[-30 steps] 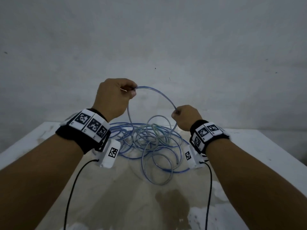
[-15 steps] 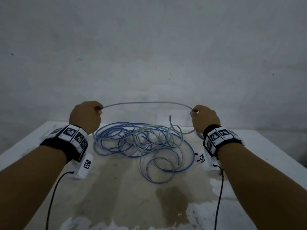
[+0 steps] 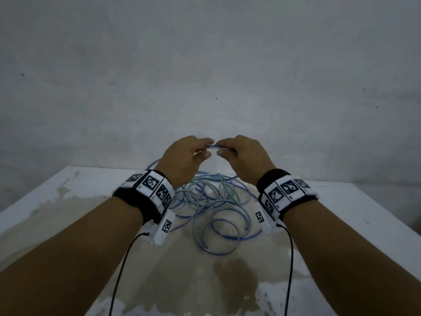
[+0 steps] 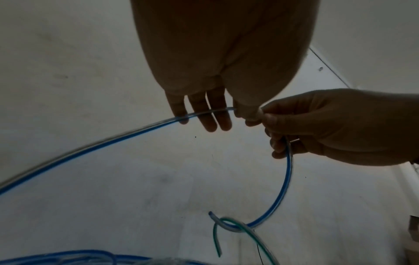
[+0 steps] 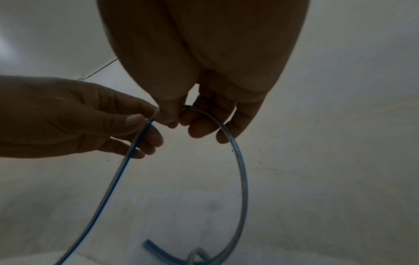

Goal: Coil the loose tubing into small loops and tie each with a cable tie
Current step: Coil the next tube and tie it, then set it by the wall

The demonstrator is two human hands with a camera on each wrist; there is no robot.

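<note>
Clear tubing with a blue stripe lies in a loose tangle [image 3: 218, 208] on the white table [image 3: 341, 213]. Above its far side my two hands meet. My left hand [image 3: 208, 148] pinches one strand between thumb and fingers [image 4: 204, 116]. My right hand [image 3: 220, 147] pinches the same strand right beside it. From the right hand the tubing [image 4: 288, 179] arcs down to a free end [image 4: 211, 213], which crosses a green-tinted tube [image 4: 229, 222]. From the left hand the tubing [image 5: 118, 175] runs down toward the pile. No cable tie is in view.
A bare grey wall [image 3: 205, 76] rises just behind the table's far edge. A brownish worn patch [image 3: 182, 258] covers the tabletop in front of the tangle. Black cables [image 3: 123, 265] hang from both wrist cameras over the near part of the table.
My hands were wide apart with a stretch of tubing pulled between them. They have come together above the pile, bending that stretch into a hanging loop.
</note>
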